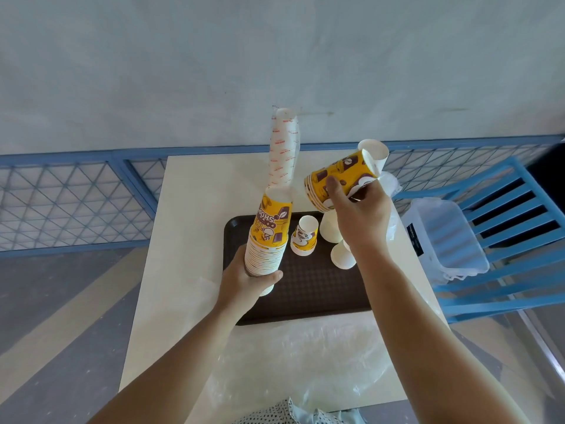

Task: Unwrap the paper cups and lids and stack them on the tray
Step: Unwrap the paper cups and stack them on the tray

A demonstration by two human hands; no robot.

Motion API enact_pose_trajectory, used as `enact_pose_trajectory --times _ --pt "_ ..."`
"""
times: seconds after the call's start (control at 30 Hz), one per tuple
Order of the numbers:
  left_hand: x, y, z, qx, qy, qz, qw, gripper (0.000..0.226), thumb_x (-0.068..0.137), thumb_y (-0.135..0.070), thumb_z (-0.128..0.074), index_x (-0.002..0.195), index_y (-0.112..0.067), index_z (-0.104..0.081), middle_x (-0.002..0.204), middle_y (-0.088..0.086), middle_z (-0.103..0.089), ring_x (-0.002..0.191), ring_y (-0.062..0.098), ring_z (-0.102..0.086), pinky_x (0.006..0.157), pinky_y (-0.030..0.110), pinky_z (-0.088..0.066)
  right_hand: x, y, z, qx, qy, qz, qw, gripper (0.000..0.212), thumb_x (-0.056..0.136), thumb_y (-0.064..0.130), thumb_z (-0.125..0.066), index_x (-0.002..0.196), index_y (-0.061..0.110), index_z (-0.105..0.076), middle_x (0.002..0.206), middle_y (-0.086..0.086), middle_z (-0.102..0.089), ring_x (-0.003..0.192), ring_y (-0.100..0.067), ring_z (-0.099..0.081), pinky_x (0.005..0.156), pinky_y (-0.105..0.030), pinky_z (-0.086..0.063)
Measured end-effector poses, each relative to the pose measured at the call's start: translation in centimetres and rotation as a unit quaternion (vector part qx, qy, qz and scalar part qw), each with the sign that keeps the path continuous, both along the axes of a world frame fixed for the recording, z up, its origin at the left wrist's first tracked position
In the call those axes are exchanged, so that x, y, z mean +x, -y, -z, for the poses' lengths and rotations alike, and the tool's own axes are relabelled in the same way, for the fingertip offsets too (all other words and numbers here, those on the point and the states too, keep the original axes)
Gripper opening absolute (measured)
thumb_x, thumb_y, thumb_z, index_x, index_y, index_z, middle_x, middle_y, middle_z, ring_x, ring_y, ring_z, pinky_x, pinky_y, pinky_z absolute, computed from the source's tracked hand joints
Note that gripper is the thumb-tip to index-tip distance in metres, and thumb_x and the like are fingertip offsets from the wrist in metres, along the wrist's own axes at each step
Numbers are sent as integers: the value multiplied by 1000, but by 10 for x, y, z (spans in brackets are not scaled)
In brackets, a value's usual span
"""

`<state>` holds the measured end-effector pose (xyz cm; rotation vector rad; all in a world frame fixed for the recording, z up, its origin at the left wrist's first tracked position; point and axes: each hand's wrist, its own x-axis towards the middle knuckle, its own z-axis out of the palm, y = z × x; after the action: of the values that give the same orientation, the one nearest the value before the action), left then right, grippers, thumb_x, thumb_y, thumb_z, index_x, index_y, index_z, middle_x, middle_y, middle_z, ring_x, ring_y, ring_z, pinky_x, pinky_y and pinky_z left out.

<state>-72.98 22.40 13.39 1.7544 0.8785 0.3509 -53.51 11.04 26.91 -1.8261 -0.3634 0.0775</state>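
While its fingers curled tight around the rims at the base of an inverted stack of yellow printed cups (269, 237), the left hand (244, 283) held that stack upright at the left edge of the dark brown tray (308, 289). The right hand (357, 209) gripped a shorter yellow stack (339, 179) tilted sideways in the air above the tray's far right part, thumb pressed to its side. On the tray between the hands stood a single yellow cup (304, 237) upside down, with plain white cups (342, 252) beside it, partly hidden by the right wrist. Behind, a tall wrapped sleeve (282, 148), perhaps of cups, rose from the pale table (183, 240). Clear plastic wrap (305, 353) lay near the tray's front edge.
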Motion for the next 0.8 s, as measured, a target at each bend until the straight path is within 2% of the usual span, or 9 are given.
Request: enact_pose_trajectory --times 0.1,0.17,0.3,0.4,0.5,0.6,0.7,0.8 --pt "-1 -4 2 3 -3 -5 1000 72 73 -37 -93 134 -35 -55 116 -18 -67 106 6 -66 80 15 -52 6 -1 21 -58 26 0 998 33 86 41 -81 104 17 -67 92 11 -72 84 0 -67 64 -3 -46" --pt "-3 -6 4 4 -6 -9 1000 73 73 -38 -93 135 -34 -55 117 -17 -68 107 9 -66 81 16 -53 9 -5 38 -100 43 -6 994 39 83 42 -82 106 17 -64 95 8 -69 84 -4 -63 65 -4 -44" --pt "-5 -10 8 2 -15 -16 1000 75 74 -39 -93 138 -34 -54 121 -14 -67 110 15 -66 90 29 -58 11 -17 83 -152 72 -5 986 55 80 52 -81 115 16 -60 107 2 -67 98 -17 -64 82 -32 -57" --pt "-6 -11 10 -6 -12 -25 1000 78 75 -40 -92 141 -34 -52 125 -14 -67 114 15 -65 91 28 -58 11 -27 111 -187 88 1 978 61 81 56 -80 119 15 -57 111 -1 -65 104 -22 -62 87 -39 -59" --pt "-7 -10 7 -17 -13 -36 999 79 76 -33 -92 144 -32 -50 127 -14 -65 114 13 -63 82 14 -49 11 -35 129 -216 79 0 973 60 84 55 -79 120 13 -55 111 -4 -64 102 -24 -61 89 -42 -58" --pt "-7 -10 7 -18 -12 -37 999 77 77 -31 -92 142 -33 -50 125 -18 -63 113 12 -62 80 10 -47 8 -39 146 -239 63 -8 969 62 84 53 -79 124 12 -55 112 -7 -65 101 -25 -62 90 -43 -58" --pt "-7 -9 7 -13 -10 -40 999 77 76 -32 -92 141 -35 -50 125 -17 -64 114 12 -63 83 13 -49 5 -37 161 -239 30 -33 970 59 83 49 -82 123 18 -51 112 -5 -67 101 -25 -63 89 -43 -59" --pt "-6 -8 9 -9 -8 -38 999 76 77 -33 -92 139 -38 -49 127 -16 -64 115 14 -63 86 18 -52 5 -35 172 -249 -3 -54 967 58 85 40 -83 126 15 -50 119 -8 -66 109 -28 -63 92 -41 -56"
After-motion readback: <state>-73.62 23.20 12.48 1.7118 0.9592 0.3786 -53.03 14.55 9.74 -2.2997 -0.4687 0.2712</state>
